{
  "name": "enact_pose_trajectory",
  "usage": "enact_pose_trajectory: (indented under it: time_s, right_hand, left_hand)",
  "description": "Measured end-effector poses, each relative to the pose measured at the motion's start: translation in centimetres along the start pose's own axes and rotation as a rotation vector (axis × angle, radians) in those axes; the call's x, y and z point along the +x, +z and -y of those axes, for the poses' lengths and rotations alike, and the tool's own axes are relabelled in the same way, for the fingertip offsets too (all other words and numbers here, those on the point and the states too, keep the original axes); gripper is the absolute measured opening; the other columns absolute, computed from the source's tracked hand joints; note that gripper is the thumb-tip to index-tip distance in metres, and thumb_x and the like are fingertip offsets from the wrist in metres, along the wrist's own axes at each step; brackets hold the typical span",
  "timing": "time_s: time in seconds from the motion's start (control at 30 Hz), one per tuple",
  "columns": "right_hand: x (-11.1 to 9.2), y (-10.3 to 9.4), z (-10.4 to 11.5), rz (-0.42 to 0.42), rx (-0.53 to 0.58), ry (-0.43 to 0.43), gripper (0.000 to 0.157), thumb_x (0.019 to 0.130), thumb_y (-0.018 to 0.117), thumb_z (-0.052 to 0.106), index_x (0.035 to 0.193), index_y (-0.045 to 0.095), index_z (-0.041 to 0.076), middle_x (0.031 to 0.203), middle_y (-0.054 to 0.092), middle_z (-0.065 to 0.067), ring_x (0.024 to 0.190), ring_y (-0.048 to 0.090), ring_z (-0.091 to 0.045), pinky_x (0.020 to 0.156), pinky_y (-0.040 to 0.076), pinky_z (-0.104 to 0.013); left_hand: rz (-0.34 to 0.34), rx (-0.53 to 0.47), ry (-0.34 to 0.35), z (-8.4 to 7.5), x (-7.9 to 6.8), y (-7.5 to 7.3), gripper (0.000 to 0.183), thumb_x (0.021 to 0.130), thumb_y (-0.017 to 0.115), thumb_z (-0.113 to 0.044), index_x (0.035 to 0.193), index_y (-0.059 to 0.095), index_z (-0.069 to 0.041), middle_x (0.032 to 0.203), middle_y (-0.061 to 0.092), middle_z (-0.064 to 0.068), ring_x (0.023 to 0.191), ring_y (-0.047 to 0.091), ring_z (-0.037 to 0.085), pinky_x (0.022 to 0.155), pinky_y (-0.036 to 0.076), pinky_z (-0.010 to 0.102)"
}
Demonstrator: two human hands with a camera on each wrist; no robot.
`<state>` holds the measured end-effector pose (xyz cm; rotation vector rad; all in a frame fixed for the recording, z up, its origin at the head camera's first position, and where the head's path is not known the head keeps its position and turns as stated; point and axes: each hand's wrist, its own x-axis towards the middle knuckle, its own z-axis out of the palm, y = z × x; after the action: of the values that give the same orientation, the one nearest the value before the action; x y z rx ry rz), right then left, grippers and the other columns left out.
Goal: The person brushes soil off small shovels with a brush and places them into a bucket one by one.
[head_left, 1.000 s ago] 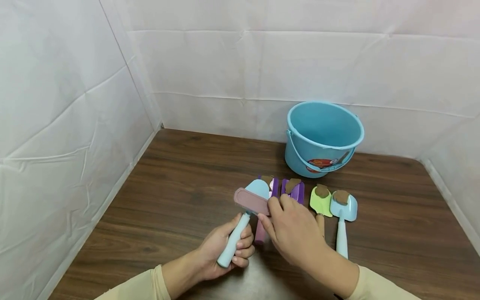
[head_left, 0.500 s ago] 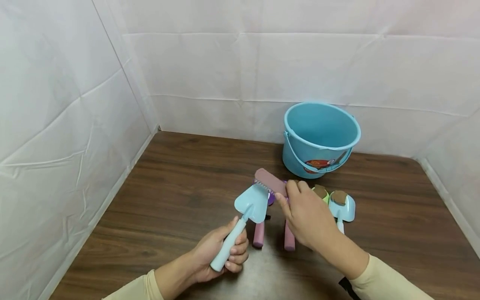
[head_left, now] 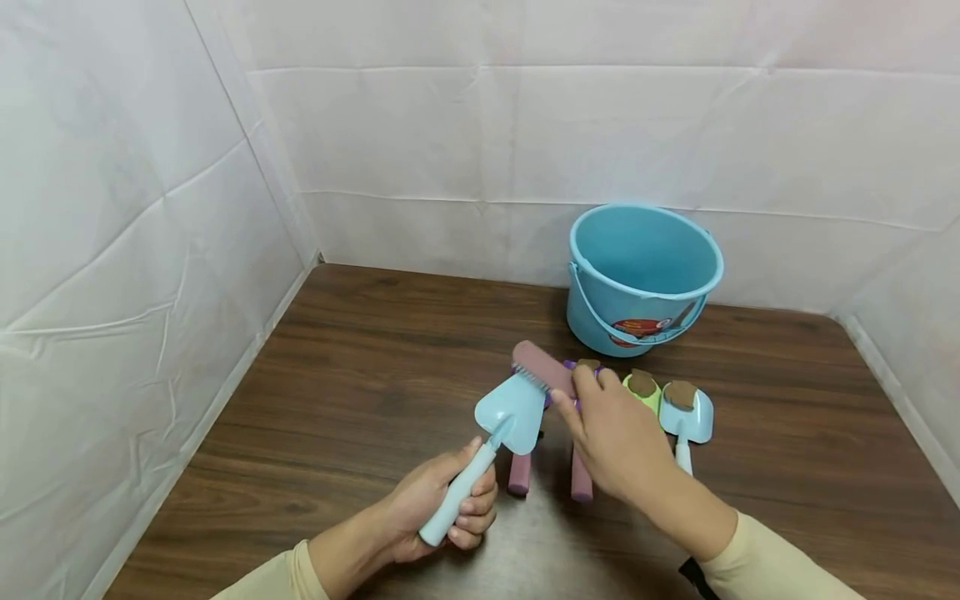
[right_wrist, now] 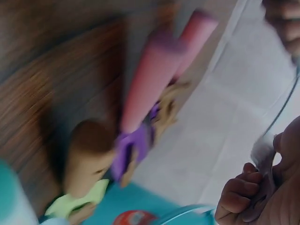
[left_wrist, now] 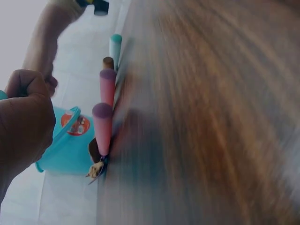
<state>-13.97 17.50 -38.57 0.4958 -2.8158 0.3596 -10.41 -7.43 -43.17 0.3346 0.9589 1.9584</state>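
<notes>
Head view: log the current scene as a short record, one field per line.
Left hand: grips the light blue trowel by its handle
Right hand: holds the pink brush
Bristles: at the trowel's far edge
On table: two pink handles, a green blade, a light blue spade
Brown pieces: on the green blade and the spade
Bucket: blue, upright, at the table's far side

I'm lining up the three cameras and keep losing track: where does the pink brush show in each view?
Head: right of and below centre, the pink brush is in the right hand.
Left wrist: not visible.
Right wrist: lower right, blurred, in the right hand.
Shared landmark: the blue bucket with its red label.
</notes>
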Motion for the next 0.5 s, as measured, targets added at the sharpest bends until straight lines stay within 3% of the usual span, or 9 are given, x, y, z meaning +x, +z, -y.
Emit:
enact_pose_trajectory:
  time_s: [0.13,0.37,0.5]
  right_hand:
    - [0.2,0.1,-1.0,-0.008,-0.009,0.031,0.042,0.108,0.043,0.045,0.104,0.051,0.005,0.081,0.046,-0.009,0.060,0.043,-0.019,0.050,0.039,-0.031]
    - [-1.7,-0.2,2.8,-0.025,-0.048,-0.141,0.033,0.104,0.053,0.043,0.095,0.053,0.011,0.079,0.042,0.000,0.062,0.038,-0.012,0.051,0.036,-0.027]
    - [-1.7,0.1,3.2,-0.010,-0.078,-0.121,0.033,0.103,0.054,0.044,0.094,0.052,0.013,0.077,0.040,0.001,0.060,0.036,-0.011,0.048,0.031,-0.027]
  left_hand:
    - [-0.003,-0.006,-0.008,0.2,0.0,0.1,0.050,0.108,0.027,-0.055,0.080,0.044,-0.017,0.067,0.040,-0.009,0.057,0.039,0.003,0.050,0.034,0.014]
    - [-0.054,-0.060,0.001,0.3,0.6,0.2,0.049,0.108,0.026,-0.055,0.083,0.044,-0.017,0.068,0.040,-0.009,0.057,0.038,0.003,0.050,0.034,0.014]
    - [-0.045,-0.049,0.012,0.3,0.7,0.1,0.049,0.108,0.026,-0.054,0.082,0.045,-0.017,0.067,0.040,-0.009,0.057,0.038,0.003,0.050,0.034,0.013]
